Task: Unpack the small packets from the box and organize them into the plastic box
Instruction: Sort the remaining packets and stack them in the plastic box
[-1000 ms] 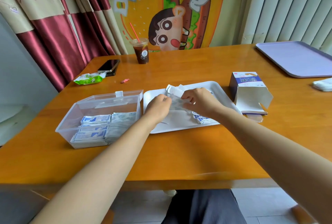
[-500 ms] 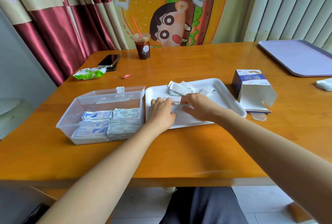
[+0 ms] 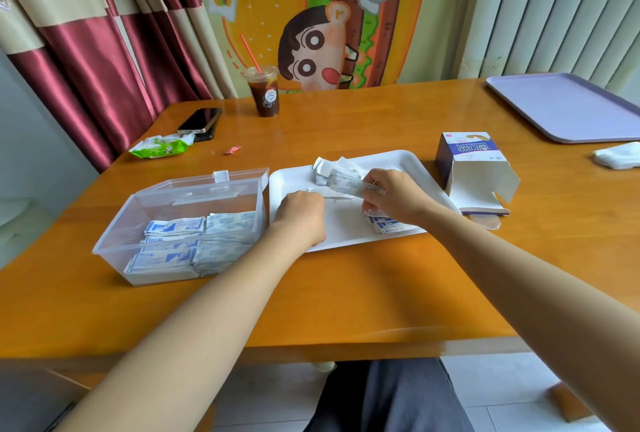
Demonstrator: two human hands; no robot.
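Wooden bench [image 3: 346, 286] carries a white tray [image 3: 408, 161] as sorting ground. The clear plastic box [image 3: 180, 196] sits just beside its left edge, likely for short transfers, and holds stacked packets [image 3: 194, 234]. The opened cardboard box [image 3: 474, 168] lies to the tray's right. The right hand [image 3: 398, 196] pinches a packet strip [image 3: 343, 182]. The left hand [image 3: 301, 215] rests curled on the tray, but I cannot tell whether it grips anything.

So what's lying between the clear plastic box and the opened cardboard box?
In the head view, the white tray fills that stretch, with loose packets on it; the left hand rests on it and the right hand holds a strip of packets.
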